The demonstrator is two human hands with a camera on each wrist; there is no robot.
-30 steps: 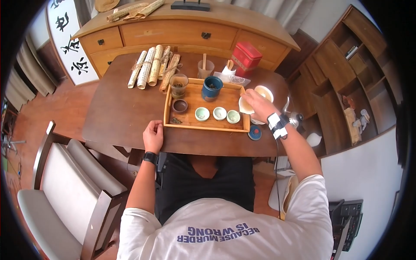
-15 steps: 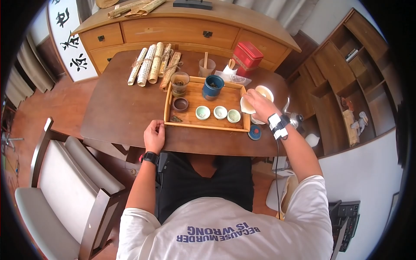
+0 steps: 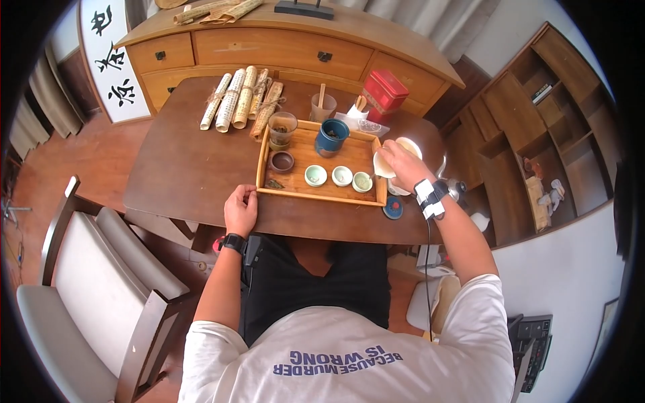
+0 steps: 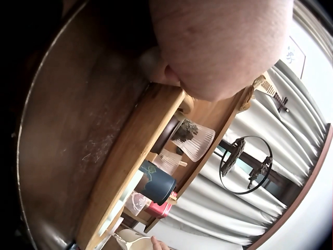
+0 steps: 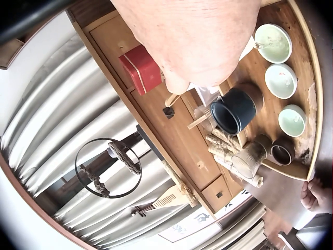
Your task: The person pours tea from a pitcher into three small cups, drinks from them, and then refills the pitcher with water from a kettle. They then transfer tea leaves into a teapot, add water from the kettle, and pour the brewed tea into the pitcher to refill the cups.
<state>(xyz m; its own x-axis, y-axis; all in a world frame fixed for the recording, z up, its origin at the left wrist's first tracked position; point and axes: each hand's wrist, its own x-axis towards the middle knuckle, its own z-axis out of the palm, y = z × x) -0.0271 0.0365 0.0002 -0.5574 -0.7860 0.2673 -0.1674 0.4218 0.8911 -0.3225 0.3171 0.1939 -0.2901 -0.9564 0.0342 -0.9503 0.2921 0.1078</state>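
Note:
My right hand (image 3: 401, 163) grips a white pitcher (image 3: 383, 167) at the right end of the wooden tray (image 3: 309, 195). The pitcher tips towards the rightmost pale green teacup (image 3: 363, 182), and a thin stream runs from its spout into that cup in the right wrist view. Two more teacups (image 3: 342, 176) (image 3: 316, 176) stand in a row to its left. My left hand (image 3: 240, 209) rests on the table by the tray's front left corner, fingers loosely curled and holding nothing. Its fingers are largely hidden in the left wrist view.
On the tray also stand a dark blue mug (image 3: 332, 138), a ribbed glass (image 3: 282, 127) with leaves and a small brown cup (image 3: 281, 161). A blue lid (image 3: 393, 208) lies right of it, near a kettle (image 3: 457, 189). Paper scrolls (image 3: 240, 101) and a red tin (image 3: 385, 91) stand behind.
The right hand keeps the pitcher over the tray's right end, now with liquid running into the rightmost teacup. The left hand stays where it was. The head view has shifted slightly.

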